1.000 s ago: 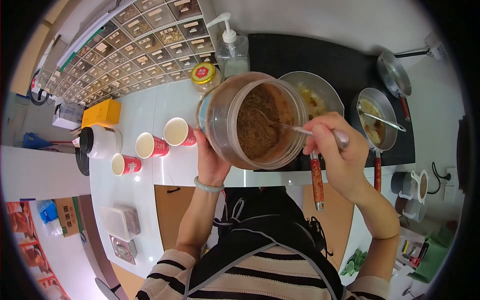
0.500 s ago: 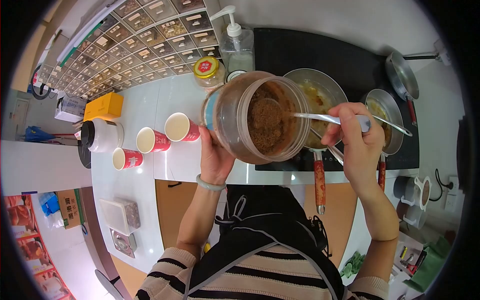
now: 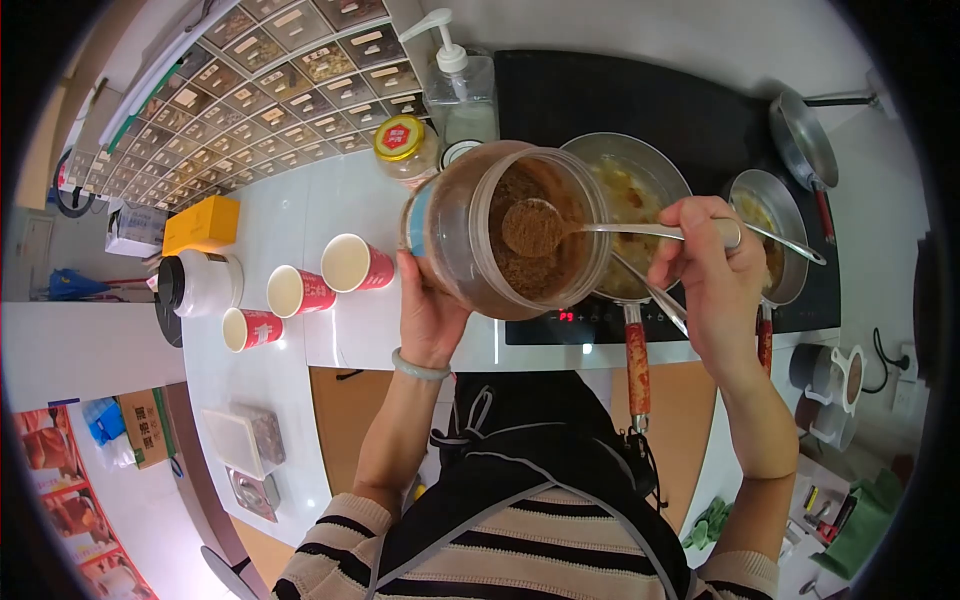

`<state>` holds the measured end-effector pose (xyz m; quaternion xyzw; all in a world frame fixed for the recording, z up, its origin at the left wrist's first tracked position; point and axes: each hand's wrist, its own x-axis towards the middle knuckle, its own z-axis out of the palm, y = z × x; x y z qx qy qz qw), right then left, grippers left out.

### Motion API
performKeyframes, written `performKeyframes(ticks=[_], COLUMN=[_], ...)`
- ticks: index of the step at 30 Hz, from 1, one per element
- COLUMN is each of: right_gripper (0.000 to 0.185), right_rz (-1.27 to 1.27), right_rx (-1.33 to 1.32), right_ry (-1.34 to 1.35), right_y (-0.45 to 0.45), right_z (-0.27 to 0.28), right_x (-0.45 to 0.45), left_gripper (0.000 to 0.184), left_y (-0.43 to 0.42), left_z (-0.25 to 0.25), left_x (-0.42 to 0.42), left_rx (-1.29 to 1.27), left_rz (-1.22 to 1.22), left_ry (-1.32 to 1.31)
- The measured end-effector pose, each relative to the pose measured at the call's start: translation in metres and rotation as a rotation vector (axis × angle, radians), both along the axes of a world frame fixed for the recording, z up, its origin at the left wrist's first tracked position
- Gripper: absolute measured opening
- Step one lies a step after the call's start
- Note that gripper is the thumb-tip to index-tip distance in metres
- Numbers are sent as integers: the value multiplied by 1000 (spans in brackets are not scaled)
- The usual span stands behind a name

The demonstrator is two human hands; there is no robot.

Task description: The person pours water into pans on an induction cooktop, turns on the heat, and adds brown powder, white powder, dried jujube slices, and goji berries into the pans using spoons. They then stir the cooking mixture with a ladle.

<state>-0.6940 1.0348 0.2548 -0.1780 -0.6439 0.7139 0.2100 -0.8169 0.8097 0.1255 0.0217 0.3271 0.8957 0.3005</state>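
My left hand (image 3: 432,312) is wrapped round a large clear plastic jar (image 3: 455,235), tilted so its open mouth faces me. Brown powder (image 3: 530,272) fills much of the part I can see inside. Between the fingers of my right hand (image 3: 712,268) is the handle of a metal spoon (image 3: 640,229); its bowl, heaped with the same powder, is within the jar's mouth. Just behind the jar and right hand, a saucepan (image 3: 632,148) with yellowish liquid sits on the black cooktop (image 3: 560,90). A second metal utensil (image 3: 665,303) leans over that pan's rim, partly hidden.
Several red paper cups (image 3: 375,268) stand left on the white counter (image 3: 330,340), near a white tub (image 3: 215,280). A pump bottle (image 3: 470,110) and yellow-lidded jar (image 3: 402,155) are behind. Another pan (image 3: 785,215) with a spoon is at right. The near pan's handle (image 3: 638,370) juts over the edge.
The spoon's bowl has come up out of the powder and now shows clearly, heaped full. The jar has shifted very slightly left in view, along with a small camera movement.
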Motion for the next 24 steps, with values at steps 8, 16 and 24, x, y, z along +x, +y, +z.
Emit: performKeyframes(ticks=[8,16,24], right_gripper=[15,22,23], right_rz=[78,6,-28], right_rx=[64,-19,88], right_ry=[-18,-50,-24], right_y=[-17,-2,-1], right_z=[-13,-15,-12], right_x=[-7,-5,-2], left_gripper=[63,64,61], left_y=[5,2,6], left_z=[-3,-7,-7], left_x=[0,1,-1], left_rx=[34,36,54], left_rz=[30,27,25], left_ry=[-3,-3,-57])
